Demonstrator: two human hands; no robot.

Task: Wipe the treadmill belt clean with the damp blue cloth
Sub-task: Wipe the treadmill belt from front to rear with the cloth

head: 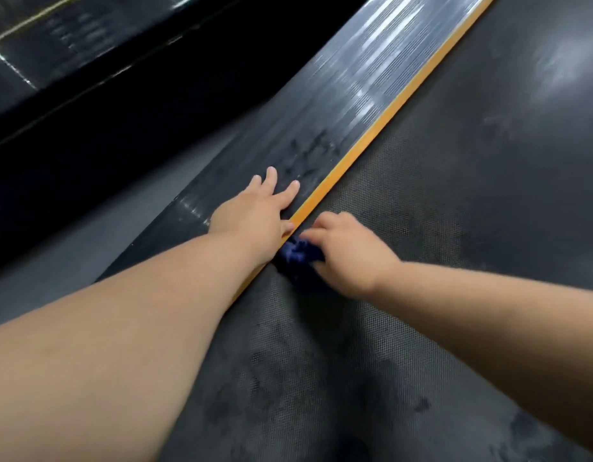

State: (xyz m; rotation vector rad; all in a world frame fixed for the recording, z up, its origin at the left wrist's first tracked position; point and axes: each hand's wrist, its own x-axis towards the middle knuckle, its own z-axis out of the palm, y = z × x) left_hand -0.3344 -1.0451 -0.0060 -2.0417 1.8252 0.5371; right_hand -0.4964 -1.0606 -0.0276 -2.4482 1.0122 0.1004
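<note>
Presently the left hand point(255, 215) lies flat, fingers spread, on the ribbed grey side rail point(321, 135). Right hand point(346, 251) presses the bunched dark-blue cloth point(296, 255) onto the textured black treadmill belt point(455, 195), beside the yellow edge strip point(388, 111); unwiped belt runs toward one o'clock.

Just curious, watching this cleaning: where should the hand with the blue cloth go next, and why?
Probably sweep the blue cloth rightward across the belt. The right hand presses it bunched against the orange strip, while the left hand rests flat on the side rail. Dull smudges show on the belt further right and nearer the camera.
</note>
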